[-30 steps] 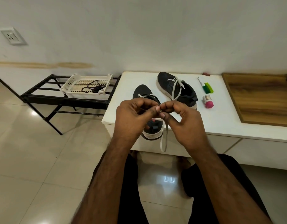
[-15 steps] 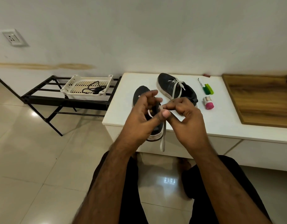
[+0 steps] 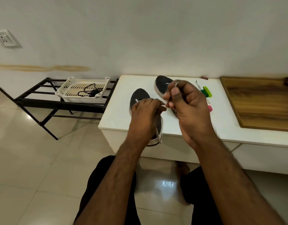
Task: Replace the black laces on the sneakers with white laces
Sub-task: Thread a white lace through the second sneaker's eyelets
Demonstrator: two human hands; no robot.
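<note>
Pulling the white lace point(image 3: 159, 132) taut, pinched in both the left hand point(image 3: 145, 114) and right hand point(image 3: 187, 103) over the near sneaker point(image 3: 138, 98) at the bench point(image 3: 117, 117) edge, it could be yanked from an eyelet, or the sneaker dragged off.
</note>
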